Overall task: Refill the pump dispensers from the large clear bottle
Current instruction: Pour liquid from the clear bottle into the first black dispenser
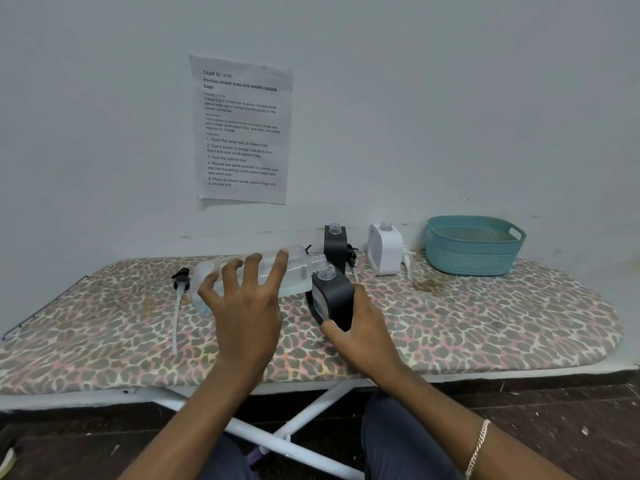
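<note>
Your left hand grips the tipped large clear bottle, your right hand clasps the tilted black dispenser, with the upright black dispenser close behind and the white dispenser beside it.

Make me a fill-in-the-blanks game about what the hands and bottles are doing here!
1. The left hand holds the clear bottle tipped on its ____.
2. The dispenser in the right hand is coloured ____.
3. The basket stands at the board's ____ end.
Missing words: side, black, right.
</note>
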